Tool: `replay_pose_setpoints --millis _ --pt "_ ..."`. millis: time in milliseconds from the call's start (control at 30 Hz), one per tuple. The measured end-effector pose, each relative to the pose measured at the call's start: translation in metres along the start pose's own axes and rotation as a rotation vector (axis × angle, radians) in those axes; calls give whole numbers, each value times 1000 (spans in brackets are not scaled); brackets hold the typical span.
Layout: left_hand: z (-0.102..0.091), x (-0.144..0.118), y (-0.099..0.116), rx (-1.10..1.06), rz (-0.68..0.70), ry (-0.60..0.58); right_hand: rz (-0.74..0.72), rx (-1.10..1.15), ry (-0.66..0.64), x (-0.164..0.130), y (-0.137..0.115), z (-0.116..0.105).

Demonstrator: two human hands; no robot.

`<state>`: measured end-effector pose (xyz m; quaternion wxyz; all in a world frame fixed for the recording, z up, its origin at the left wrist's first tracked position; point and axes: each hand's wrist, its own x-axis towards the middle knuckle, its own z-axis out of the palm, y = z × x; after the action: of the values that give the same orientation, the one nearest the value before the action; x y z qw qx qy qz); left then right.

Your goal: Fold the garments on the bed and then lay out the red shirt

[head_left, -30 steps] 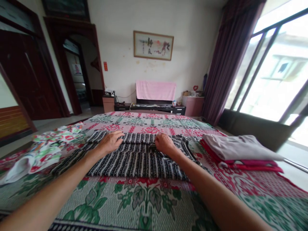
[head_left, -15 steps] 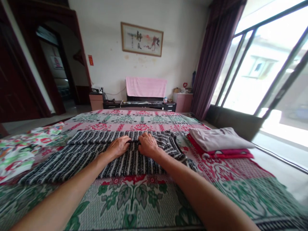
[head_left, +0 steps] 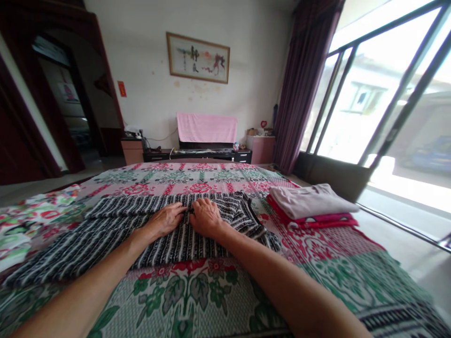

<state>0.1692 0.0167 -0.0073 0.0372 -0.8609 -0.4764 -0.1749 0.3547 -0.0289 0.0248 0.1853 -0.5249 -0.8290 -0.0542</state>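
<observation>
A black-and-white striped knitted cardigan (head_left: 118, 234) lies spread on the bed, its neck end to the right. Along its middle runs a lengthwise edge where one front panel meets the other. At this edge my left hand (head_left: 167, 219) pinches the knit, fingers bent. Just to its right, my right hand (head_left: 205, 217) is curled over the same edge, with its fingertips partly hidden. The two hands nearly touch, and a small dark spot shows between them, too small to name.
A folded light-grey garment (head_left: 313, 201) rests on a folded red one (head_left: 322, 220) at the right. White patterned cloth (head_left: 42, 211) lies at the left. Beneath is a flowered bedspread (head_left: 197, 300). Beyond the bed stands a low cabinet below a pink cloth (head_left: 207, 126).
The view has turned slightly right, so everything sits further left. Both hands stay on the cardigan's middle edge, and the fingers have shifted only a little.
</observation>
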Motion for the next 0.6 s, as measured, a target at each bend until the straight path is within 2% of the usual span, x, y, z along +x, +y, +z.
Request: replay_pose_setpoints --millis 167,367,467,600 --pt "-3 -1 3 22 -8 -50 0 15 21 -2 4 14" --pt "0 -3 6 45 -35 -7 9 -3 55 -6 2 16" --pt "-10 -9 13 38 -46 -6 10 5 36 -8 1 12" --pt "-32 -31 15 55 -159 4 23 10 10 -10 -1 8"
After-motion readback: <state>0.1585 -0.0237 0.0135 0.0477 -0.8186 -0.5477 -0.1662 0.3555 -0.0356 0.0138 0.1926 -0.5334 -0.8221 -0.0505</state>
